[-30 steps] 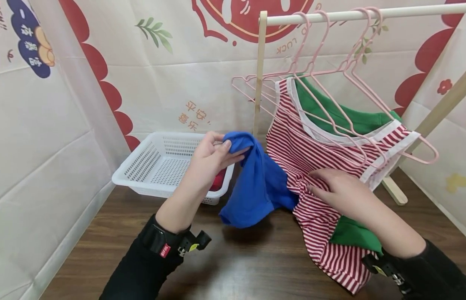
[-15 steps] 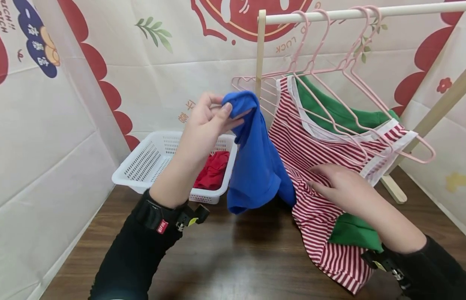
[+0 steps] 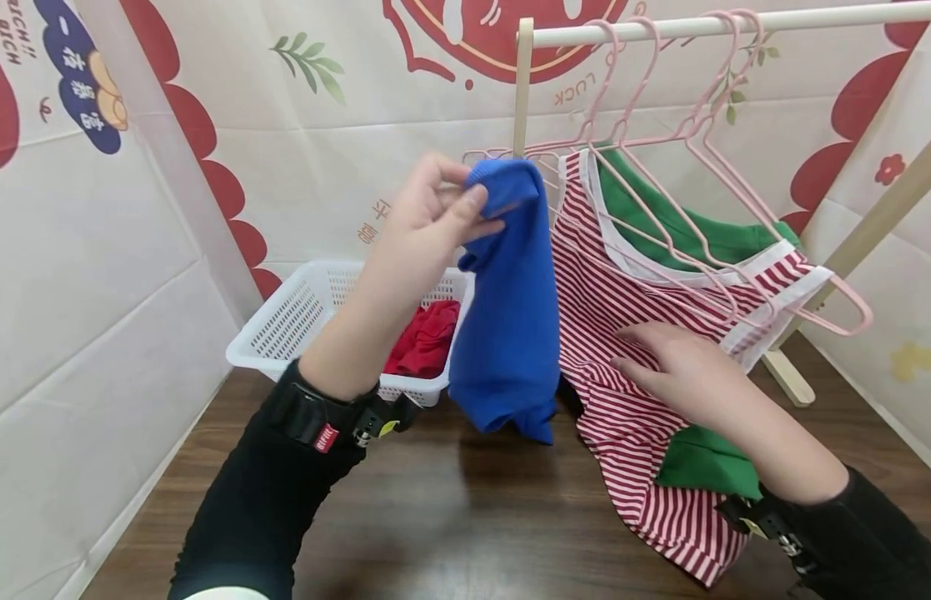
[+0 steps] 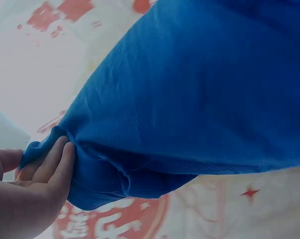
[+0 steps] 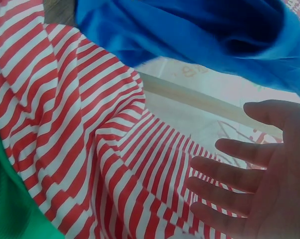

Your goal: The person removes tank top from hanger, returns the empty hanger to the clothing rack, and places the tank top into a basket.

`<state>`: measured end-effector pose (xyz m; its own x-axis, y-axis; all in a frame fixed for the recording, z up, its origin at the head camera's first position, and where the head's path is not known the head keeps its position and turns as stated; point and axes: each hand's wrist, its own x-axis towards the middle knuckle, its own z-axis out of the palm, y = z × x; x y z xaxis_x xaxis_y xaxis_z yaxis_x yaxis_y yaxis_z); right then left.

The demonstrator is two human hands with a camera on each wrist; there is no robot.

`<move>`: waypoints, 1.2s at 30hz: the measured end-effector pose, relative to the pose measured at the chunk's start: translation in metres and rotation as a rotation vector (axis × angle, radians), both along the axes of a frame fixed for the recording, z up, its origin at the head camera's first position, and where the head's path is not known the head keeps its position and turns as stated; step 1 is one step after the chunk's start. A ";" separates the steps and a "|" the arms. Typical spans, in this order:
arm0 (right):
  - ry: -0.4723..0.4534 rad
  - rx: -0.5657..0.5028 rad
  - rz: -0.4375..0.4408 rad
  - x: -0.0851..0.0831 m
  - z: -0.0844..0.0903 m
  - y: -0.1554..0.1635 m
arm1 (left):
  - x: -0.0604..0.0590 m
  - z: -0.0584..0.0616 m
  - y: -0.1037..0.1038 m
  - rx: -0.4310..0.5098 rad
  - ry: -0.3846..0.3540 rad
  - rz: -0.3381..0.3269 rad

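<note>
The left hand (image 3: 427, 221) pinches the top edge of one blue shirt (image 3: 510, 317), its grip closed on the cloth between thumb and fingers. The shirt hangs long axis straight down, its hem just above the bench (image 3: 465, 517), in front of the white basket (image 3: 285, 325). The right hand (image 3: 678, 375) lies flat, fingers straight, on one red-striped top (image 3: 630, 292) over one green shirt (image 3: 698, 225). Several pink hangers (image 3: 660, 142) hang on one wooden rail (image 3: 735, 25). One red garment (image 3: 423, 337) sits in the basket. The backdrop reads "RICH" and "LUCK".
</note>
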<state>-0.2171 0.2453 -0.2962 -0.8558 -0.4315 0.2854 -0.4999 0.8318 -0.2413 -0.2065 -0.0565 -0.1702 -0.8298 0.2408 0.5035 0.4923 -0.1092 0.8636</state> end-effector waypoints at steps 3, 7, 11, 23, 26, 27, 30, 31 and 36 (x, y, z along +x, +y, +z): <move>0.012 -0.001 0.001 -0.001 0.000 -0.002 | -0.008 -0.019 0.012 -0.049 -0.041 -0.047; 0.005 -0.001 0.010 -0.003 -0.001 -0.004 | -0.017 -0.050 0.021 -0.198 -0.084 -0.013; 0.002 0.002 0.017 -0.002 -0.004 -0.005 | -0.027 -0.079 0.022 -0.356 -0.075 0.066; -0.009 0.011 0.030 -0.002 -0.010 -0.012 | -0.040 -0.142 0.021 -0.942 0.193 0.111; -0.018 0.016 0.036 -0.003 -0.012 -0.013 | -0.042 -0.155 0.025 -1.080 0.311 0.127; -0.027 0.016 0.039 -0.003 -0.012 -0.014 | -0.043 -0.159 0.026 -1.105 0.332 0.124; -0.045 0.027 0.043 -0.004 -0.015 -0.016 | -0.044 -0.171 0.029 -1.154 0.368 0.119; -0.052 0.031 0.045 -0.003 -0.016 -0.017 | -0.044 -0.175 0.030 -1.174 0.378 0.115; -0.070 0.054 0.062 -0.004 -0.023 -0.022 | -0.044 -0.190 0.033 -1.333 0.410 0.128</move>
<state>-0.2213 0.2228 -0.3189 -0.8441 -0.4971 0.2010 -0.5341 0.8128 -0.2325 -0.2507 -0.0231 -0.3599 -0.7331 0.6590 0.1681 0.6761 0.7330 0.0749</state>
